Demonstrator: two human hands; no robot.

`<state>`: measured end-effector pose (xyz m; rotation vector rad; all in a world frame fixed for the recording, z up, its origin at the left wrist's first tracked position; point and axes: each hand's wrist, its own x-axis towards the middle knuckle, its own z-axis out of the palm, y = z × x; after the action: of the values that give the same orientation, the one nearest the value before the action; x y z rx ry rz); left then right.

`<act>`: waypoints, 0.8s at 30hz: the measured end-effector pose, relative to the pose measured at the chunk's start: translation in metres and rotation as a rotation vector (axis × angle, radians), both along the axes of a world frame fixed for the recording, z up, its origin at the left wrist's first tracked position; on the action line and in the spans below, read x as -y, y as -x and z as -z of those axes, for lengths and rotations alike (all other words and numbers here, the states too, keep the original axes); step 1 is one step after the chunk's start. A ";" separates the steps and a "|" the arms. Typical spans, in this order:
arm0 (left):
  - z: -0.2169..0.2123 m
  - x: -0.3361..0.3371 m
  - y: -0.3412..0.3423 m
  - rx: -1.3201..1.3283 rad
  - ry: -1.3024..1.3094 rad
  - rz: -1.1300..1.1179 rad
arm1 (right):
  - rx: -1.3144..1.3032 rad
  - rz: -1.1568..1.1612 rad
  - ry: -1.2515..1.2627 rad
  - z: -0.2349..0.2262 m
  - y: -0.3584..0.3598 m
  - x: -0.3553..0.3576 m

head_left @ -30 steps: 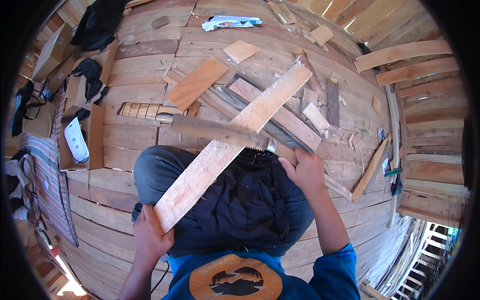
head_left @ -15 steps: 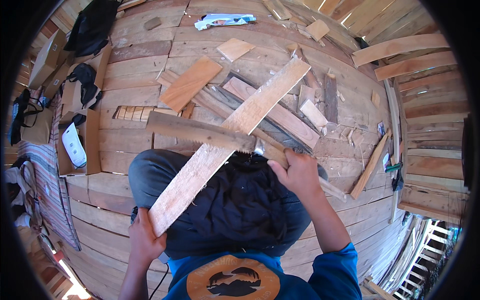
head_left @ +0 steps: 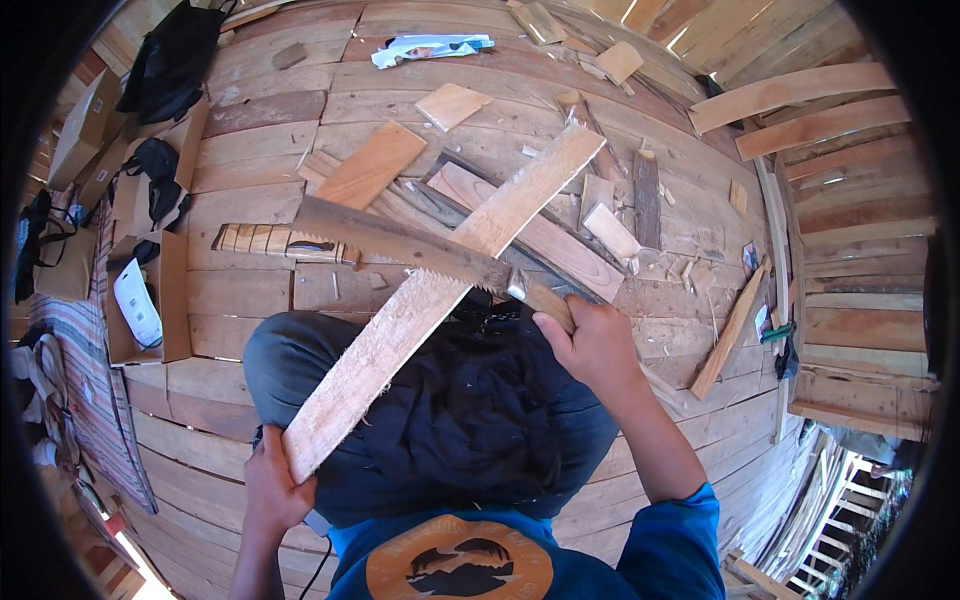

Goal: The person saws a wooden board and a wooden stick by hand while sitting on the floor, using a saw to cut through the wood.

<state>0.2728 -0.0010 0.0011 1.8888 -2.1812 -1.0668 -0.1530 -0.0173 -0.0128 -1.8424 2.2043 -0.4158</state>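
Pale, rough-faced timber makes up the long board [head_left: 355,372] slanting from beside the left thigh, over the lap and out above the floorboards [head_left: 240,290]. The left hand [head_left: 278,490] grasps its near end, fingers wrapped around the edge, presumably to steady it from the end farthest from the blade. The right hand [head_left: 600,345] has its fingers clasped around the wooden handle of a handsaw [head_left: 400,243], whose blade crosses the board around mid-length. Its broad side shows from above and the toothed edge faces the person; holding it by the handle keeps the fingers clear of those teeth. Black cloth [head_left: 450,410] covers the lap beneath the board, perhaps as padding or protection from splinters. Farther out, the board passes over a pinkish plank [head_left: 570,257], which may prop it, though contact cannot be told. Beyond the saw's tip side, a dark-banded wooden sheath [head_left: 275,241] lies on the floorboards, apart from both hands.
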 end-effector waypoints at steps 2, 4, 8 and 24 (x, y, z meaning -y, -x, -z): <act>0.001 -0.001 -0.001 0.000 0.017 0.001 | -0.022 0.006 0.029 0.004 0.004 0.003; 0.003 -0.002 -0.001 -0.013 0.045 0.001 | 0.024 0.210 0.017 0.014 0.038 0.013; 0.005 -0.002 0.001 0.043 0.055 0.023 | -0.070 0.274 -0.023 0.006 0.069 0.017; 0.007 -0.001 0.001 0.003 0.058 0.002 | -0.187 0.232 0.064 0.004 0.072 0.037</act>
<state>0.2721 -0.0002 -0.0059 1.8660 -2.1913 -0.9896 -0.2253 -0.0545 -0.0164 -1.7238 2.5726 -0.3733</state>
